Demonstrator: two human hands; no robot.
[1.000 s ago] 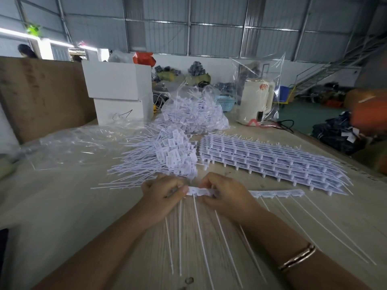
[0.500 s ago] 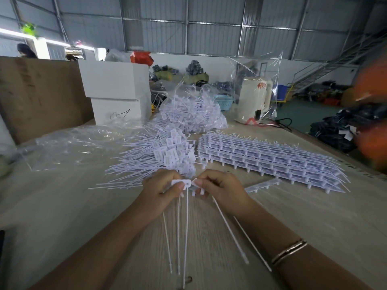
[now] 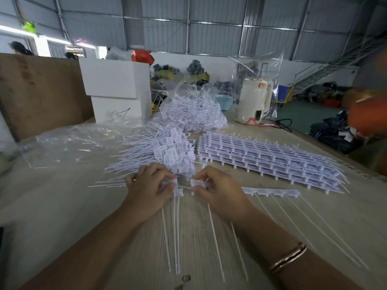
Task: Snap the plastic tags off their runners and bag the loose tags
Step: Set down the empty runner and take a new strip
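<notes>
Working at a wide wooden table, we note a brown board standing at the far left and two stacked white boxes beside it. Clear plastic bags lie flat on the left of the table. Right of centre, a stack of tag strips still on their runners lies flat. Behind it sits a clear bag of loose tags, and in front of that a loose heap of snapped tags with tails pointing left. A cream kettle stands at the far edge under a clear bag.

Our left hand has its fingers curled round a small bunch of tags, their thin tails running toward us across the table. Our right hand pinches the end of a runner strip, which lies on the table and extends to the right, its tails trailing toward us. The two hands are near each other, a narrow gap between the pieces they hold. A bracelet circles the right wrist
</notes>
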